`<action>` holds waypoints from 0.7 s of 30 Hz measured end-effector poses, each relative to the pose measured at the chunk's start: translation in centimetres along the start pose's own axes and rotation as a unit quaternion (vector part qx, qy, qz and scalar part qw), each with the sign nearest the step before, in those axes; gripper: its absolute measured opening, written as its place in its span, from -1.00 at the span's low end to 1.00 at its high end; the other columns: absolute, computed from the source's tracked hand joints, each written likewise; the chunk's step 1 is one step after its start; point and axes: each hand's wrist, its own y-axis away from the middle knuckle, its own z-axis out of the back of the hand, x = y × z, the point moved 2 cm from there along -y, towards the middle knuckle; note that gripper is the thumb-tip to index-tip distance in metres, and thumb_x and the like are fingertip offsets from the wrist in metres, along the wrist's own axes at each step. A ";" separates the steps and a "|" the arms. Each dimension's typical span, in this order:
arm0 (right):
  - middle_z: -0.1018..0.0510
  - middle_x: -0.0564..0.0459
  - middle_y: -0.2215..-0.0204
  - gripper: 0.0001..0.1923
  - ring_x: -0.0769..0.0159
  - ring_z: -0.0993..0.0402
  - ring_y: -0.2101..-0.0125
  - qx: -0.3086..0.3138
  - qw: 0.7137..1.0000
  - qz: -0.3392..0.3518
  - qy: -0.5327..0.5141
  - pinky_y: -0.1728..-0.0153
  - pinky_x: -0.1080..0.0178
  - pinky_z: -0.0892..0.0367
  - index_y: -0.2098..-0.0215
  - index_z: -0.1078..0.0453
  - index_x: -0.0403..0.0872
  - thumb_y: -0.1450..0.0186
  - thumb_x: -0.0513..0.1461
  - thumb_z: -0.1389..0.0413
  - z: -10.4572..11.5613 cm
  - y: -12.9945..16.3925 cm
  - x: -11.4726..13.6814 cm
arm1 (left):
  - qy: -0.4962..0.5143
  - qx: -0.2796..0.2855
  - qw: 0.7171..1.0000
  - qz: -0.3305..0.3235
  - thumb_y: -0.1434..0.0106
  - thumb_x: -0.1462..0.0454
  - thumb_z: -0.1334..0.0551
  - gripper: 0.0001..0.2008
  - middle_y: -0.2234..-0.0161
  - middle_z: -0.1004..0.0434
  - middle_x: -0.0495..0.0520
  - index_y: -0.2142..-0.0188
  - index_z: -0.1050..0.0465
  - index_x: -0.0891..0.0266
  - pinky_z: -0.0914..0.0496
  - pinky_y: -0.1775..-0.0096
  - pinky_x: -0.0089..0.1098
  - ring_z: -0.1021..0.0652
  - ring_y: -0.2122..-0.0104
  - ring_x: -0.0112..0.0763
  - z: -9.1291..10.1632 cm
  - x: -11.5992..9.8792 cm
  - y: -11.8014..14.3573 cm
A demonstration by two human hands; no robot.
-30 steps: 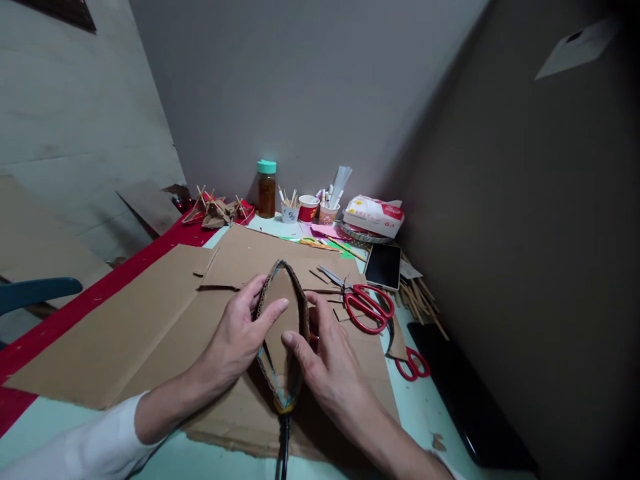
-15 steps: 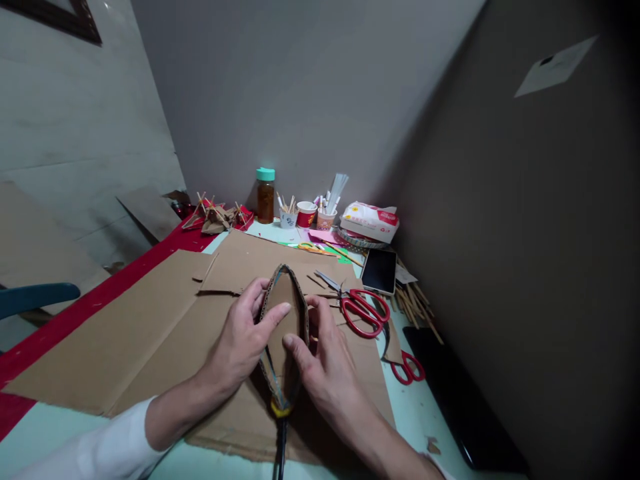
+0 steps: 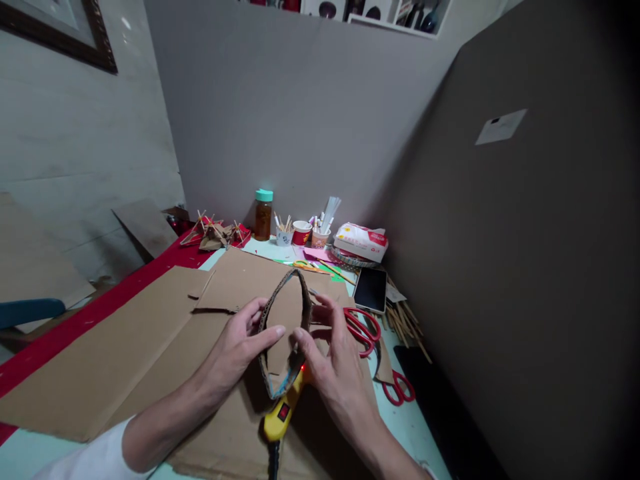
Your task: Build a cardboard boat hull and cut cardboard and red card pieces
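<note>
Between my two hands is a leaf-shaped cardboard tray [image 3: 286, 307], pointed at both ends, with a thin upright wall around its edge. My left hand [image 3: 243, 350] grips its left wall, thumb inside and fingers behind. On the opposite side my right hand [image 3: 333, 360] pinches the right wall, its thumb at the inner face. Bluish patches show along the lower tip. Under the tray lies a yellow glue gun [image 3: 279, 420] with a red switch and a small red light; its front end is hidden. Large cardboard sheets [image 3: 145, 347] spread beneath.
Red-handled scissors [image 3: 364, 333] lie right of my right hand, with a second red-handled pair [image 3: 400, 389] nearer. Behind stand a bottle [image 3: 263, 217], paper cups [image 3: 301, 233] and a tissue pack [image 3: 361, 241]. A phone [image 3: 371, 290] and wooden sticks [image 3: 407, 323] border the right panel.
The view has tilted upward. The tray has shifted slightly and turned, its lower tip swinging left, and more of the glue gun now shows. Both hands keep their hold.
</note>
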 end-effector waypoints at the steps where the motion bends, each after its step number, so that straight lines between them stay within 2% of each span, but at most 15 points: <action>1: -0.47 -0.16 -0.08 -0.48 0.09 -0.48 0.01 -0.016 1.000 0.010 0.009 0.03 0.04 -0.43 -0.22 -0.20 -0.03 -0.32 -0.13 -0.14 0.2 -0.1 0.1 | -0.007 0.004 1.000 -0.005 -0.15 0.12 -0.39 -0.61 0.06 -0.64 0.14 0.06 -0.44 0.17 -0.46 0.00 -0.22 -0.61 0.08 -0.14 0.1 0.0 -0.1; 4: -0.45 -0.13 -0.09 -0.58 0.10 -0.46 -0.01 -0.061 0.997 0.049 0.020 0.00 0.03 -0.41 -0.14 -0.27 0.00 -0.33 -0.16 -0.12 0.8 -0.5 0.0 | -0.026 0.013 0.999 -0.024 -0.14 0.13 -0.40 -0.58 0.04 -0.63 0.15 0.03 -0.43 0.17 -0.43 -0.04 -0.21 -0.59 0.03 -0.13 0.2 0.2 -0.2; 7: -0.45 -0.09 -0.11 -0.64 0.13 -0.46 0.00 -0.075 0.995 0.070 0.020 -0.02 0.06 -0.39 -0.12 -0.32 0.04 -0.36 -0.17 -0.11 1.2 -0.8 -0.2 | -0.047 0.010 0.998 -0.042 -0.13 0.13 -0.40 -0.58 -0.04 -0.59 0.15 0.02 -0.46 0.15 -0.38 -0.12 -0.20 -0.55 -0.05 -0.10 0.4 0.4 -0.1; 9: -0.46 -0.08 -0.11 -0.59 0.13 -0.45 -0.02 -0.067 0.996 0.066 -0.003 -0.02 0.09 -0.38 -0.16 -0.30 0.05 -0.36 -0.15 -0.13 1.5 -0.9 -0.2 | -0.075 0.014 0.996 -0.050 -0.14 0.13 -0.39 -0.58 -0.08 -0.57 0.14 0.01 -0.50 0.12 -0.33 -0.17 -0.18 -0.51 -0.10 -0.07 0.5 0.2 0.1; 12: -0.51 -0.02 -0.06 -0.55 0.17 -0.46 -0.02 -0.032 0.998 0.043 -0.036 -0.01 0.14 -0.35 -0.21 -0.27 0.07 -0.37 -0.12 -0.14 1.8 -1.0 0.0 | -0.087 0.048 0.994 -0.042 -0.15 0.10 -0.38 -0.57 -0.08 -0.57 0.11 -0.03 -0.53 0.06 -0.32 -0.17 -0.16 -0.51 -0.10 -0.03 0.4 -0.3 0.6; 16: -0.55 0.04 0.01 -0.71 0.21 -0.45 0.04 0.013 0.998 0.032 -0.061 0.04 0.22 -0.31 -0.05 -0.42 0.03 -0.39 -0.11 -0.11 1.8 -1.3 0.3 | -0.009 0.082 0.996 0.018 -0.17 0.12 -0.36 -0.58 -0.07 -0.59 0.08 -0.04 -0.52 0.04 -0.42 -0.08 -0.21 -0.55 -0.05 -0.07 -0.1 -0.9 1.1; 19: -0.56 0.05 0.15 -0.75 0.25 -0.45 0.20 0.008 0.998 0.014 -0.068 0.18 0.26 -0.32 0.05 -0.46 -0.02 -0.34 -0.12 -0.13 1.8 -1.6 0.0 | 0.031 0.091 0.994 0.049 -0.16 0.14 -0.36 -0.58 -0.09 -0.57 0.10 -0.04 -0.50 0.06 -0.44 -0.06 -0.18 -0.56 -0.05 -0.07 -0.4 -0.8 1.2; 21: -0.52 0.10 0.31 -0.70 0.30 -0.38 0.37 0.011 0.998 -0.018 -0.058 0.32 0.28 -0.28 0.05 -0.47 -0.04 -0.29 -0.11 -0.17 1.7 -1.7 -0.4 | 0.009 0.081 0.996 0.037 -0.11 0.14 -0.40 -0.55 -0.10 -0.56 0.12 -0.02 -0.50 0.08 -0.40 -0.11 -0.14 -0.52 -0.10 -0.03 -0.4 -0.4 1.0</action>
